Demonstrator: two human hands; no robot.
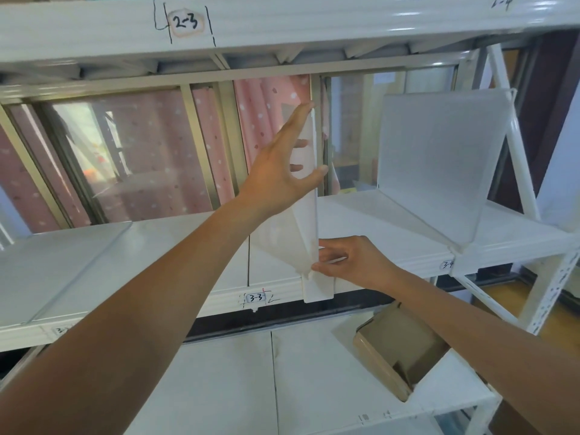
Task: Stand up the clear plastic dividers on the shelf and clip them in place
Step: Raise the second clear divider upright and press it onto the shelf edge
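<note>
Two hands hold the divider (309, 215): your left hand (282, 171) grips its top, your right hand (348, 262) pinches the clip (318, 285); pushing unevenly may tilt it off the shelf (157, 246).

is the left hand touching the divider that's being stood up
Touching. In the head view the left hand grips the upright divider near its top, thumb wrapped over the front edge and fingers showing through the clear plastic behind.
</note>
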